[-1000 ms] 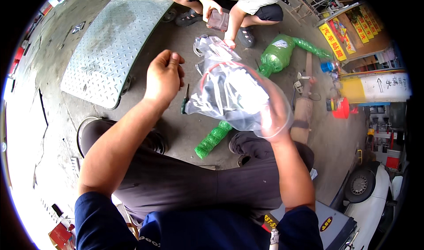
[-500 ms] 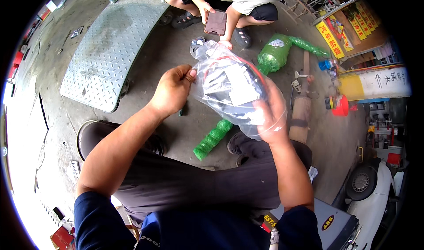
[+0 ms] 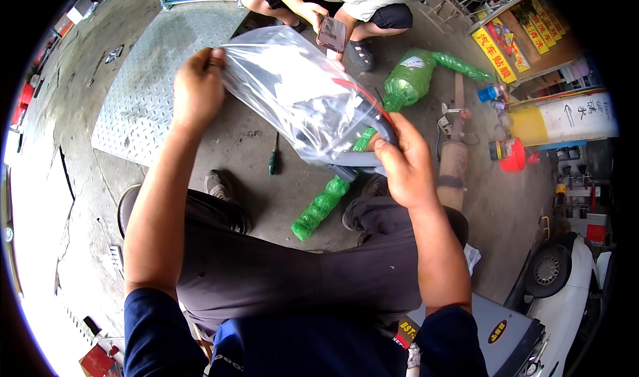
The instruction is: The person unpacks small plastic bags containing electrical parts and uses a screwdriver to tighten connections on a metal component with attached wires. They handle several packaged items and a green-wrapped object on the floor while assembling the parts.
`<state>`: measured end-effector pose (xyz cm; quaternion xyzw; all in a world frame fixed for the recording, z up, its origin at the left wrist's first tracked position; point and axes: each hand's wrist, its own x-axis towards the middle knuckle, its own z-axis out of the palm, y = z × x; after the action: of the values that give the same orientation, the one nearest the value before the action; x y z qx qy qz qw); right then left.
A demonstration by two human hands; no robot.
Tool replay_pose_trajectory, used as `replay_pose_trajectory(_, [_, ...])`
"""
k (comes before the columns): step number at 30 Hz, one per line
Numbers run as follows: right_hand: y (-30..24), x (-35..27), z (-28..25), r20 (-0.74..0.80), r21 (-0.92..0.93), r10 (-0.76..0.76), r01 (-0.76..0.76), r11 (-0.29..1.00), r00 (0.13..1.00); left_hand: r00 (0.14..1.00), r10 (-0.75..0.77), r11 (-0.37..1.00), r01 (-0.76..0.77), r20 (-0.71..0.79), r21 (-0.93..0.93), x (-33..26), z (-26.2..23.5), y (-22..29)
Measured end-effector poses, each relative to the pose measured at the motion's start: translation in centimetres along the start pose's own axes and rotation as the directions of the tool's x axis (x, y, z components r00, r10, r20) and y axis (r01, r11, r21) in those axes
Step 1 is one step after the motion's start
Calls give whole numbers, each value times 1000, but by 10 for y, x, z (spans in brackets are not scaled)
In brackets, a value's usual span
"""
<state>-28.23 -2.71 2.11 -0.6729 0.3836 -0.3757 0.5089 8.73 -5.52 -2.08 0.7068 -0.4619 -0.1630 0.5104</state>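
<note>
A clear plastic bag is stretched taut between my two hands, above the floor. My left hand pinches its upper left corner between thumb and fingers. At the lower right end, my right hand is closed around a bundle of dark cables or hoses, thumb on top. A red cable runs along the bundle's upper side. Part of the bundle is inside the bag, with glare hiding detail. A dark end piece pokes out below the bag's lower edge.
Beneath the bag lies a green-wrapped roll; a larger green-wrapped package lies beyond. A screwdriver rests near my shoe. A metal platform cart stands at left. Opposite, a crouching person holds a phone. A pipe lies right.
My left hand has moved left and up, pulling the bag out long and taut. My right hand has shifted from under the bag to the cable bundle at its end.
</note>
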Motion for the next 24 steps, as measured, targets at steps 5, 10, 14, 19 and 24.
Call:
replay_pose_trajectory(5, [-11, -16, -49, -47, 3, 42, -42, 999, 998, 992, -35, 957, 67, -119, 281, 61, -116, -48])
replay_pose_trajectory(10, [-1, -9, -36, -35, 36, 90, -88, 995, 995, 998, 42, 646, 6, -44, 763, 61, -313, -168])
replay_pose_trajectory(14, [0, -9, -30, 23, 38, 115, -116, 993, 993, 931, -5, 51, 364, -364, 930, -18, -293, -93])
replay_pose_trajectory(19, [-4, -2, -10, 136, 108, 115, -130, 986, 984, 973, 228, 811, -204, 26, 549, -48, -208, -42])
replay_pose_trajectory(24, [-6, 1, -2, 242, 149, 115, -154, 977, 963, 680, 85, 980, 76, 728, -185, -68, -65, 61])
